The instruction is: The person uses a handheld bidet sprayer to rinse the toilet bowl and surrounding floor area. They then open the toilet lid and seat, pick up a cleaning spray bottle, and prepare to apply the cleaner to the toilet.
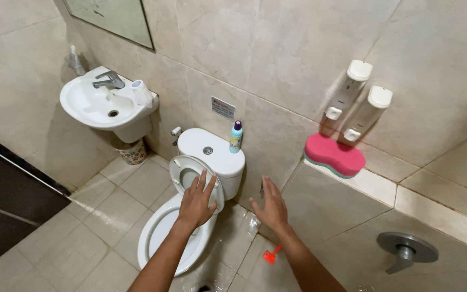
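A white toilet point(160, 238) stands low in the middle, its seat point(184, 172) raised and leaning back toward the cistern point(217, 151). My left hand point(197, 203) lies flat with fingers spread on the raised seat's right side. My right hand point(269, 208) hovers open beside the toilet, near the tiled wall, holding nothing. A blue and white bottle point(236, 137) stands on the cistern lid.
A white washbasin point(101, 105) with a tap hangs at left, a patterned bin point(134, 153) under it. A pink sponge point(333, 155) lies on the tiled ledge below two wall dispensers point(358, 100). A small red object point(270, 254) lies on the wet floor. A metal shower valve point(406, 251) sits at right.
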